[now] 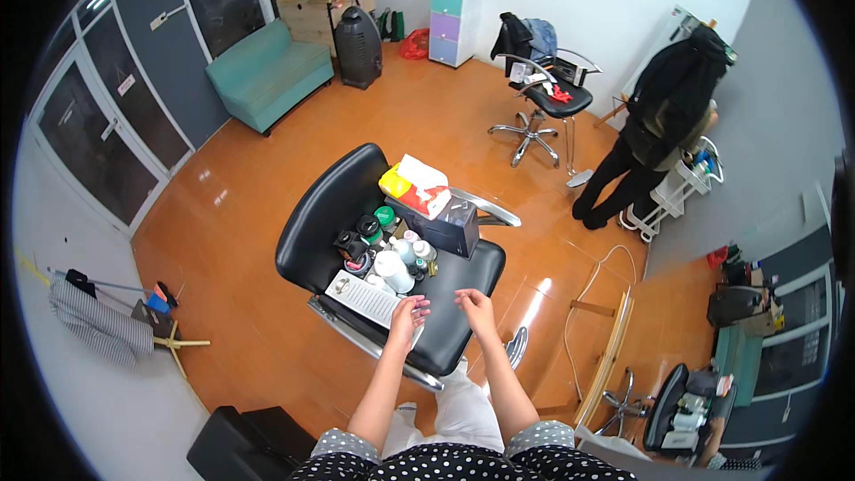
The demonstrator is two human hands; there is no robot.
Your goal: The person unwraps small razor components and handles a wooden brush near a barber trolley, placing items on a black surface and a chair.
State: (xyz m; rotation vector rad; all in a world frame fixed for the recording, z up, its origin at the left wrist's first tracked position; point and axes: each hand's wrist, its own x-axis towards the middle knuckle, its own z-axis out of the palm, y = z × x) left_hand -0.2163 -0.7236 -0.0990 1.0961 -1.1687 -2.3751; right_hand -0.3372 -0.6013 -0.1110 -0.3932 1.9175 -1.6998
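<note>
My left hand [407, 319] hovers over the near end of a long white flat panel with rows of small marks [363, 297]; its fingers are apart and I see nothing in them. My right hand [476, 311] is above the black seat of a salon chair [444, 338], fingers loosely bent and apart, also with nothing visible. On the seat stand a large white bottle [393, 273], smaller white bottles [422, 251], a green-lidded jar [385, 216] and dark containers [351, 244]. A yellow, red and white tissue pack [417, 187] rests on a dark box [439, 230].
Another person [663, 116] in dark clothes stands by a white trolley [681, 187] at the right. A second salon chair [561, 102] holds clothes and small items. A teal sofa [272, 71] stands far left. A cable [583, 303] lies near a wood-framed mirror [610, 347].
</note>
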